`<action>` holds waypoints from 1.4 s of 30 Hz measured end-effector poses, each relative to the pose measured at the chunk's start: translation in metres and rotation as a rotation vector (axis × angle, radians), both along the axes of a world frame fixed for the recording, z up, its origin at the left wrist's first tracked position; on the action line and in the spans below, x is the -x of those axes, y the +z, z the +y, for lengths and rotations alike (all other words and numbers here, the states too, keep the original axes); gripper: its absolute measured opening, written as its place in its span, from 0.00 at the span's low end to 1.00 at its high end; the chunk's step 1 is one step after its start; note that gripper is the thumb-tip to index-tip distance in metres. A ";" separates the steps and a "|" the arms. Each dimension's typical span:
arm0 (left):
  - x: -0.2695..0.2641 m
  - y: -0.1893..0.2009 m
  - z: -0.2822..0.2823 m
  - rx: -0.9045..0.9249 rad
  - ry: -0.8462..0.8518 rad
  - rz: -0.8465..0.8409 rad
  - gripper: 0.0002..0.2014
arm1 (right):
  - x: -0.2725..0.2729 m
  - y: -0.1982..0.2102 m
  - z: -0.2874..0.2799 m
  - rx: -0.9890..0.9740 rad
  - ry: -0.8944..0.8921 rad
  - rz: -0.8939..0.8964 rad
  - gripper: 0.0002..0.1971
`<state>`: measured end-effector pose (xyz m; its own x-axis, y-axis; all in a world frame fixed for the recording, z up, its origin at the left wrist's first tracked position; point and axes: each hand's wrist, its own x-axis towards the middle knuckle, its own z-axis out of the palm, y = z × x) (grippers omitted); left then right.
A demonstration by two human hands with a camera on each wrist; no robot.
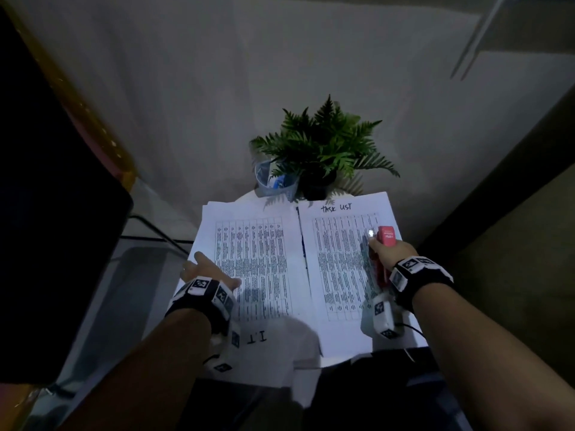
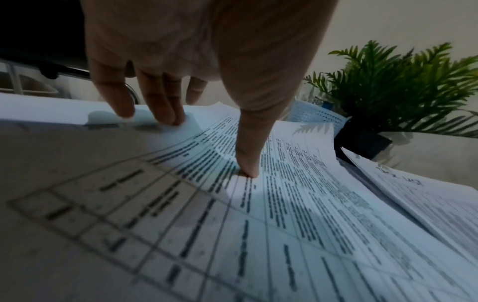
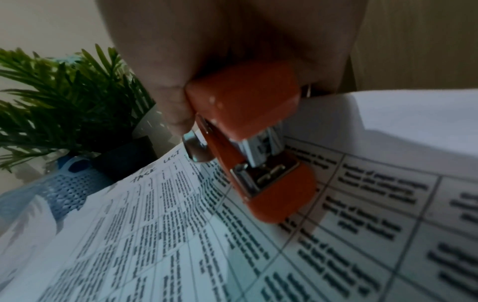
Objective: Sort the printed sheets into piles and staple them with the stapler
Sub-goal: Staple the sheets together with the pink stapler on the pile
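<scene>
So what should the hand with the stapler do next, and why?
Probably carry the stapler to a corner of the right pile. The right hand grips it above the page's middle, no paper between its jaws; the left hand presses the left pile.

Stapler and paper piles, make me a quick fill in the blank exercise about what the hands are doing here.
1. The right hand grips the red ____.
2. The left hand rests on the ____ pile of sheets.
3. Handwriting atop the right pile reads TASK ____.
4. Behind the piles stands a potted ____.

Missing words: stapler; left; LIST; fern
</scene>
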<state>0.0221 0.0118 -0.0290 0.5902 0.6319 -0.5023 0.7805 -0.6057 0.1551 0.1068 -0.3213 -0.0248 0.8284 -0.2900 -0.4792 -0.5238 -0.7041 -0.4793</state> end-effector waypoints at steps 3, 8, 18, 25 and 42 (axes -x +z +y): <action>-0.002 -0.008 0.006 -0.007 0.010 -0.002 0.54 | 0.004 0.006 0.002 0.153 0.067 0.015 0.35; 0.000 -0.006 0.008 0.066 0.044 -0.060 0.56 | 0.025 0.013 0.019 0.125 0.064 -0.194 0.34; 0.041 0.013 0.011 0.057 -0.055 -0.703 0.20 | 0.073 0.032 0.090 -0.406 0.163 -0.172 0.21; 0.074 0.036 0.020 0.569 -0.110 -1.198 0.06 | 0.091 0.069 0.106 -0.694 0.134 -0.218 0.16; 0.069 0.133 -0.016 0.841 -0.069 -1.104 0.28 | 0.101 0.160 0.044 -0.780 0.149 -0.391 0.08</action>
<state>-0.0468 -0.0040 0.1042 0.9437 0.3297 0.0284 -0.0106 -0.0556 0.9984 0.0060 -0.2770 0.1351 0.9774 0.1255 -0.1701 -0.1509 -0.1498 -0.9771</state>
